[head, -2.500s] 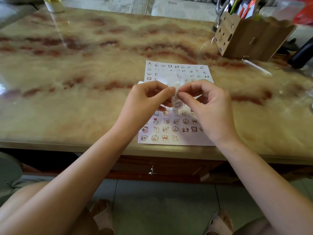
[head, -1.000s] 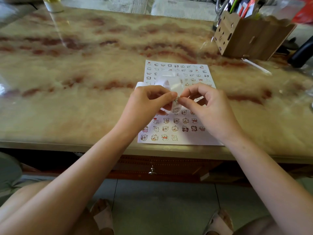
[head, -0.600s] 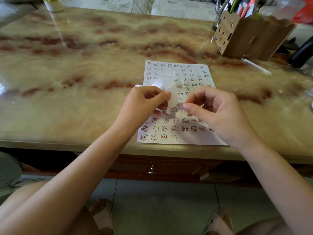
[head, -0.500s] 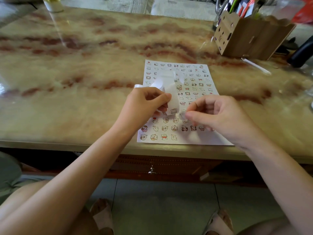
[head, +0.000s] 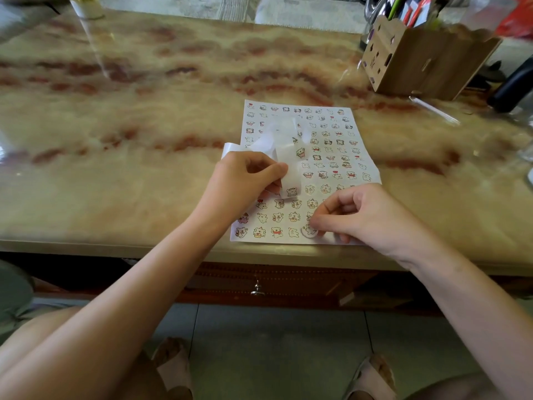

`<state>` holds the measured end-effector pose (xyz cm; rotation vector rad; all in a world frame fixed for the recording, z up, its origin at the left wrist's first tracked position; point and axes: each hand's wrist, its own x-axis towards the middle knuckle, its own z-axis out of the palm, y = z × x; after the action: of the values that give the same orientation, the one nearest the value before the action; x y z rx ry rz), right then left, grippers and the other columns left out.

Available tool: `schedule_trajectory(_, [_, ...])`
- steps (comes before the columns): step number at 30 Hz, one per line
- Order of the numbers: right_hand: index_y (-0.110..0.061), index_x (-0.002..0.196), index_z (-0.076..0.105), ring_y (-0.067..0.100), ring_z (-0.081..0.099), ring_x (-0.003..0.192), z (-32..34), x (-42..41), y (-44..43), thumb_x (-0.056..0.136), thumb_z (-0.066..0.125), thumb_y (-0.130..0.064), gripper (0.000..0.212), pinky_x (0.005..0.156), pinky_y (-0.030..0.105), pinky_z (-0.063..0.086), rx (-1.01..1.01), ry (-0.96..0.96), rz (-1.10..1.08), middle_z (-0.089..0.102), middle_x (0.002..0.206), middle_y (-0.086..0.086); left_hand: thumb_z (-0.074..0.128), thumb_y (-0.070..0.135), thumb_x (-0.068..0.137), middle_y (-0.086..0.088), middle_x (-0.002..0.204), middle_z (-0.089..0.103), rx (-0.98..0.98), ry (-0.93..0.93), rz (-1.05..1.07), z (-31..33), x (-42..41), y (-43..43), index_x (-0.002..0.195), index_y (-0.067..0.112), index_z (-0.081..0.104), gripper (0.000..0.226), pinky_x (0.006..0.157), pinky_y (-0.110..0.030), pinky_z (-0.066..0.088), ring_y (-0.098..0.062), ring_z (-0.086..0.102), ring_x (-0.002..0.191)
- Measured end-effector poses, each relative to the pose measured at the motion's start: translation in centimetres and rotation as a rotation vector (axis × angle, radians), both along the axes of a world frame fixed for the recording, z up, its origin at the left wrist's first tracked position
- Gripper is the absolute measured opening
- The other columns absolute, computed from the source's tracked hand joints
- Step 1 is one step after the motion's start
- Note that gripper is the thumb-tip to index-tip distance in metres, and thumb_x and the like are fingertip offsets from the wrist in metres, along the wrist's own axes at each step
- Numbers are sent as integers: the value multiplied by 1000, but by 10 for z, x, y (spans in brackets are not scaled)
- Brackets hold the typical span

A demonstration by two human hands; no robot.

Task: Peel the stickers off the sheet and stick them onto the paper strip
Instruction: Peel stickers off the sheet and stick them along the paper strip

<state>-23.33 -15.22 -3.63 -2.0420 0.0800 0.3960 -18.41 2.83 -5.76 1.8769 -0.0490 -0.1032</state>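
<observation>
The table top [head: 144,168] has a glossy, marble-patterned finish. The sticker sheet [head: 331,157] is smooth white paper. The paper strip [head: 284,145] appears translucent and glossy. The pen holder [head: 427,64] is matt brown board.

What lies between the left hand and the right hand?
In the head view: the hanging end of the translucent paper strip, then cartoon stickers on the white sheet.

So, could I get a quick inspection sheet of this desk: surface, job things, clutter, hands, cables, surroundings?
Surface: glossy beige-and-red marbled tabletop.
Job's things: white sticker sheet flat at the near edge; curled translucent paper strip above it, a bear sticker on its lower end.
Clutter: brown wooden pen holder, far right.
Hands: left hand grips the strip; right hand pinches a small white sticker in the sheet's bottom row.
Cables: nothing seen.
Surroundings: grey tiled floor below.
</observation>
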Motion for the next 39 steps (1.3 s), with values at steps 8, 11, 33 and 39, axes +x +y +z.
schedule_trajectory(8, [-6, 74, 72, 6, 52, 48, -4, -1, 2, 78, 75, -8, 5, 52, 17, 46, -15, -49, -14, 73, 72, 12, 66, 22, 89, -5, 78, 75, 6, 1, 1, 1, -1, -1, 75, 10, 70, 19, 82, -40, 58, -23, 72, 78])
schedule_trajectory(11, [-7, 72, 71, 9, 54, 52, -5, -1, 2, 78, 74, -7, 6, 59, 24, 48, -17, -64, -11, 73, 74, 13, 66, 22, 89, -6, 78, 75, 12, -5, 3, 2, -2, -1, 76, 7, 70, 20, 83, -43, 57, -24, 72, 80])
schedule_trajectory(33, [-23, 84, 59, 10, 44, 49, -18, 1, -8, 76, 78, -30, 21, 60, 31, 37, -204, -209, 57, 53, 49, -7, 66, 23, 89, -3, 77, 75, 41, -27, -4, -2, 1, -1, 78, 7, 71, 20, 73, -27, 56, -21, 71, 77])
schedule_trajectory(39, [-24, 81, 59, 8, 47, 51, -15, 1, -4, 66, 82, -44, 33, 59, 30, 38, -268, -187, 61, 57, 56, -6, 66, 23, 89, -3, 76, 75, 48, -26, 3, -1, 0, -1, 78, 7, 71, 20, 75, -30, 57, -19, 71, 75])
